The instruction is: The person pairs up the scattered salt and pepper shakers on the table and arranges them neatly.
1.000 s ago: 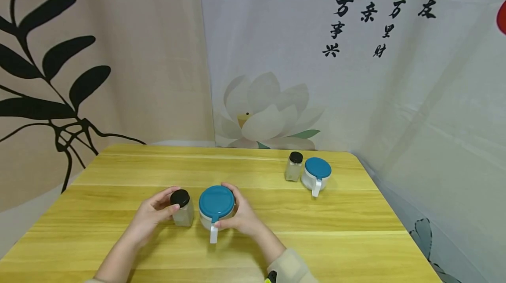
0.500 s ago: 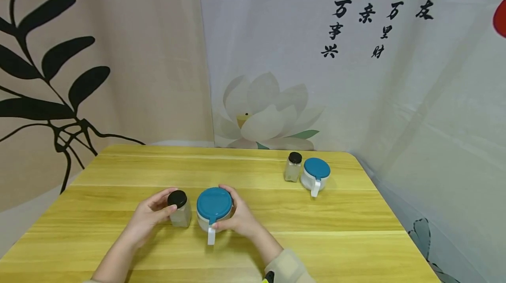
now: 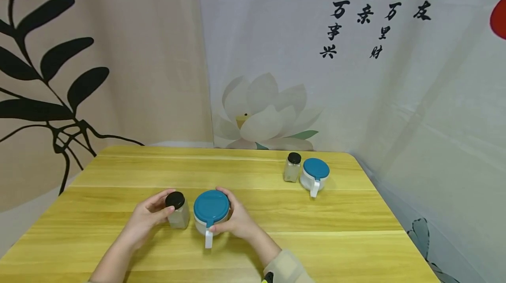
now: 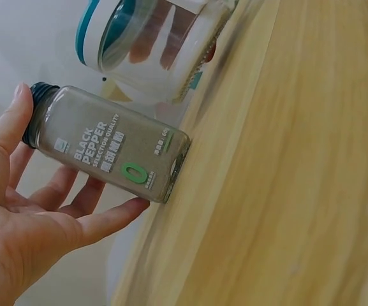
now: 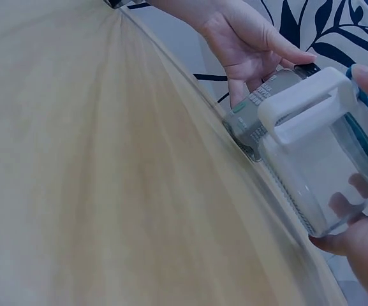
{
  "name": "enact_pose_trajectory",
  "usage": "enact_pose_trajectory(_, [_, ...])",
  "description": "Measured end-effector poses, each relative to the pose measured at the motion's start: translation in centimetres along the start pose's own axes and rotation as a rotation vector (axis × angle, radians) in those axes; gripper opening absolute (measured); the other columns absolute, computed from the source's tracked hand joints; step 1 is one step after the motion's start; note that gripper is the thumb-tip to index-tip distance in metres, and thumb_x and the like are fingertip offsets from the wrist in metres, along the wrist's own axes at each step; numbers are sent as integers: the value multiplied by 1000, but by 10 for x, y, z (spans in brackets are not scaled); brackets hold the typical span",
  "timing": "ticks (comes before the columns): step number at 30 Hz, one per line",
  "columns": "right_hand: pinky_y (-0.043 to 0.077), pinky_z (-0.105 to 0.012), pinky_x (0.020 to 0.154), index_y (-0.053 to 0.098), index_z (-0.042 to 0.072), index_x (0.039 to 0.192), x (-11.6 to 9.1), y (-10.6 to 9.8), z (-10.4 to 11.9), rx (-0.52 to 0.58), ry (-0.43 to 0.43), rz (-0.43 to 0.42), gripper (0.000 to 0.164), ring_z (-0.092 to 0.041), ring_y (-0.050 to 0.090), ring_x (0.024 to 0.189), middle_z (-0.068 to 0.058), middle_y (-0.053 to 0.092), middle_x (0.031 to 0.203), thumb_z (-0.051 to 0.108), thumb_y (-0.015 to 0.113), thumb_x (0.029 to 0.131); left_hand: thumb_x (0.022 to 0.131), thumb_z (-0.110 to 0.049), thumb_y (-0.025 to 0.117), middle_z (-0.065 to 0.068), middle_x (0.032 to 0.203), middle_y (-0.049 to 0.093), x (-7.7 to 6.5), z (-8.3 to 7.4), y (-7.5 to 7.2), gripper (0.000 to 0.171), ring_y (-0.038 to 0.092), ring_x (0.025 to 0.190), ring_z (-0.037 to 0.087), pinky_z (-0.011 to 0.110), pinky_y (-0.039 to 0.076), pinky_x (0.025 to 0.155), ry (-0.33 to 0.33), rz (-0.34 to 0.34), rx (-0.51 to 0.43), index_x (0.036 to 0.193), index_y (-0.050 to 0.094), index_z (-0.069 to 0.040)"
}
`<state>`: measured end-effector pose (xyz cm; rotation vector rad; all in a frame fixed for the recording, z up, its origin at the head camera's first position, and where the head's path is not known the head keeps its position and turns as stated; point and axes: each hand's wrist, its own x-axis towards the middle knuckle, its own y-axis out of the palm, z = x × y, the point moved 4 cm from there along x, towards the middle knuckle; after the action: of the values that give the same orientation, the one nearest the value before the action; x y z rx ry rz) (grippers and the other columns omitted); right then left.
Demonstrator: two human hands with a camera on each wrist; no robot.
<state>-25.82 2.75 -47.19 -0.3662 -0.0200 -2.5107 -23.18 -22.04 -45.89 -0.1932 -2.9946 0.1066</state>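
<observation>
- Head: left grip (image 3: 144,217) holds a black-capped, square, clear pepper jar (image 3: 179,218) just left of a blue-lidded, round, clear canister (image 3: 211,207) with a white handle; right grip (image 3: 239,220) is curled round that canister.
- Left wrist: the jar should prove rigid, light, slippery; take it by cap and base.
- Right wrist: the canister looks light, perhaps breakable; body or handle suits.

Clear, glossy pepper bottle (image 4: 107,143) and smooth, plastic-lidded jar (image 5: 311,175) on a wood-grain tabletop (image 3: 336,239); matt cloth (image 3: 395,98) hangs beyond its far edge.
</observation>
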Motion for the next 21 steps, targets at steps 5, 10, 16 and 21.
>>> enact_pose_trajectory(5, [23, -42, 108, 30, 20, 148, 1, 1, -2, -5, 0, 0, 95, -15, 47, 123, 1, 51, 135, 23, 86, 71, 91, -7, 65, -3, 107, 63, 0, 1, -1, 46, 59, 96, 13, 32, 53, 75, -12, -10, 5, 135, 50, -1])
enact_pose_trajectory(10, [24, -45, 107, 32, 23, 147, 2, 2, -5, -41, 19, -19, 93, -14, 47, 122, 3, 51, 134, 20, 86, 71, 92, -8, 64, -3, 107, 63, -1, 1, -2, 49, 59, 96, 13, 32, 53, 74, -7, 3, 11, 137, 47, 1])
enact_pose_trajectory(16, [25, -44, 107, 34, 23, 146, 4, 3, -6, -38, 33, -39, 92, -15, 48, 122, 2, 51, 134, 12, 86, 71, 93, -10, 64, -4, 108, 63, 0, 1, -3, 47, 59, 96, 13, 32, 53, 75, -24, -2, 11, 137, 49, -2])
enact_pose_trajectory(21, [25, -43, 107, 33, 20, 146, 4, 3, -7, -26, 32, -40, 92, -17, 48, 122, -2, 51, 135, 7, 85, 71, 93, -11, 63, -5, 109, 63, 1, 2, -3, 49, 58, 97, 14, 33, 53, 76, -38, -8, 23, 139, 47, -1])
